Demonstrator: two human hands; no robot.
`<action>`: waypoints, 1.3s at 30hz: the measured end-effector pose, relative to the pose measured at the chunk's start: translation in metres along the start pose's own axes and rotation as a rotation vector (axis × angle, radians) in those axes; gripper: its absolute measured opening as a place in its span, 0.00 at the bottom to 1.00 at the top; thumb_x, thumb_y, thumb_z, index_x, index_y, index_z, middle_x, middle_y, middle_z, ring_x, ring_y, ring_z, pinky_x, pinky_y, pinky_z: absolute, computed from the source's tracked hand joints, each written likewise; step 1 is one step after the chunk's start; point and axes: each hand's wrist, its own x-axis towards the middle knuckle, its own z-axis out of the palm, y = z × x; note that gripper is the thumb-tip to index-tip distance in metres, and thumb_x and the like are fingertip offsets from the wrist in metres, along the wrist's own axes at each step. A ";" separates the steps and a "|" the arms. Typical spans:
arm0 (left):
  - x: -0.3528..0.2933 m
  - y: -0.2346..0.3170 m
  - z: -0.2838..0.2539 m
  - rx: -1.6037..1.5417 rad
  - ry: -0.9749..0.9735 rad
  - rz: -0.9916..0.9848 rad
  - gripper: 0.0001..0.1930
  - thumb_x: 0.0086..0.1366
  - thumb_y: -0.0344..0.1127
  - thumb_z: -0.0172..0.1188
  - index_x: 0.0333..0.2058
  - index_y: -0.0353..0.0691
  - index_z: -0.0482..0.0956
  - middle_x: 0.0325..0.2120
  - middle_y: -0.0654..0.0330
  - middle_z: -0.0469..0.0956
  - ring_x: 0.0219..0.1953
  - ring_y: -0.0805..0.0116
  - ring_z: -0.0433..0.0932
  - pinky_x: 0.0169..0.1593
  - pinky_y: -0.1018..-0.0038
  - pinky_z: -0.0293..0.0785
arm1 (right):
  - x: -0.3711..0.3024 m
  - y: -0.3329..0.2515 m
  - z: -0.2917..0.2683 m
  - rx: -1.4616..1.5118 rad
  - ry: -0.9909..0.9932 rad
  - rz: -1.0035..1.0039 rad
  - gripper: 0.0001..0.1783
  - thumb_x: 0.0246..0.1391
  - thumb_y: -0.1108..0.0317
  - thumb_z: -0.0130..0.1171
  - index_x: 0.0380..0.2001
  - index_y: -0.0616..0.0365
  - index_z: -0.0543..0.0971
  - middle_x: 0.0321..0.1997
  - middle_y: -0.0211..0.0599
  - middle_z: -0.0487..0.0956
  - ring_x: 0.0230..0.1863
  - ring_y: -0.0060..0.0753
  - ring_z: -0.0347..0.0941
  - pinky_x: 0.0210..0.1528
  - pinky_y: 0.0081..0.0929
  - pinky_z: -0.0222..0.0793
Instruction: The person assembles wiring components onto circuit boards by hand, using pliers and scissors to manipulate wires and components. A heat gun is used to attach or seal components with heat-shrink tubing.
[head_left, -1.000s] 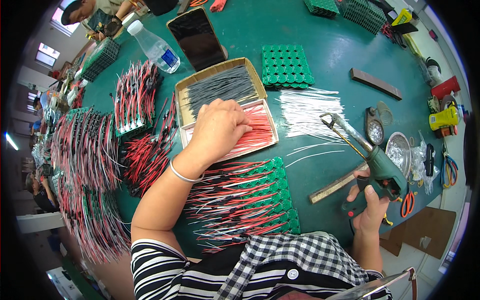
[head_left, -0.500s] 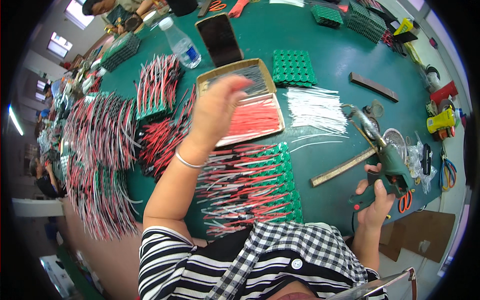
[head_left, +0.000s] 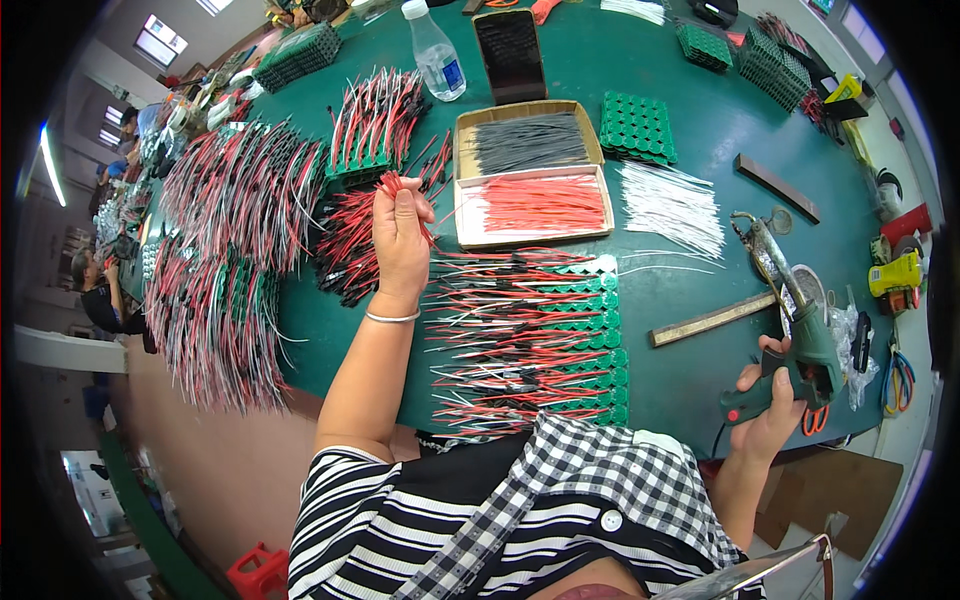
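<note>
My left hand [head_left: 403, 238], a bangle at its wrist, is closed on some thin red wires [head_left: 391, 183] above a heap of red and black wires [head_left: 350, 245]. In my right hand [head_left: 770, 408] is the grip of a dark green soldering gun [head_left: 812, 345], whose metal tip points away from me. Between the hands lies a green panel of round circuit boards [head_left: 590, 340] with rows of red, black and white wires across it. Beyond it, a shallow box holds red wires [head_left: 545, 205] and dark grey wires [head_left: 530, 140]. White wires [head_left: 670, 207] lie beside the box.
Large wired bundles [head_left: 235, 200] cover the table's left side. A water bottle [head_left: 436, 55] and a propped phone [head_left: 510, 58] stand at the back. More round-board panels [head_left: 638, 128] are stacked beyond the white wires. A bar [head_left: 712, 320] lies near the soldering gun; orange-handled scissors [head_left: 815, 420] lie by the right edge.
My left hand has moved from over the box to the red and black heap and closed on red wires. My right hand still holds the soldering gun. The view has shifted.
</note>
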 end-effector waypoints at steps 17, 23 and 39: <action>0.045 0.007 0.026 1.249 -0.498 -0.106 0.13 0.54 0.38 0.62 0.31 0.35 0.74 0.26 0.45 0.77 0.33 0.45 0.76 0.37 0.56 0.71 | 0.011 0.011 0.000 0.034 0.107 0.087 0.22 0.54 0.70 0.49 0.51 0.68 0.66 0.46 0.53 0.73 0.22 0.27 0.70 0.26 0.23 0.67; 0.040 0.016 0.023 1.341 -0.492 -0.066 0.11 0.54 0.39 0.61 0.29 0.37 0.77 0.27 0.47 0.78 0.32 0.47 0.76 0.36 0.57 0.71 | 0.011 0.013 0.001 0.032 0.097 0.085 0.22 0.53 0.70 0.49 0.51 0.68 0.66 0.45 0.53 0.74 0.22 0.27 0.70 0.26 0.22 0.67; 0.042 0.007 0.105 0.969 -0.775 0.028 0.15 0.63 0.38 0.52 0.42 0.32 0.72 0.33 0.44 0.76 0.38 0.44 0.75 0.43 0.58 0.70 | 0.016 0.013 0.007 0.044 0.126 0.116 0.22 0.51 0.70 0.52 0.50 0.68 0.66 0.44 0.53 0.74 0.23 0.30 0.71 0.25 0.23 0.69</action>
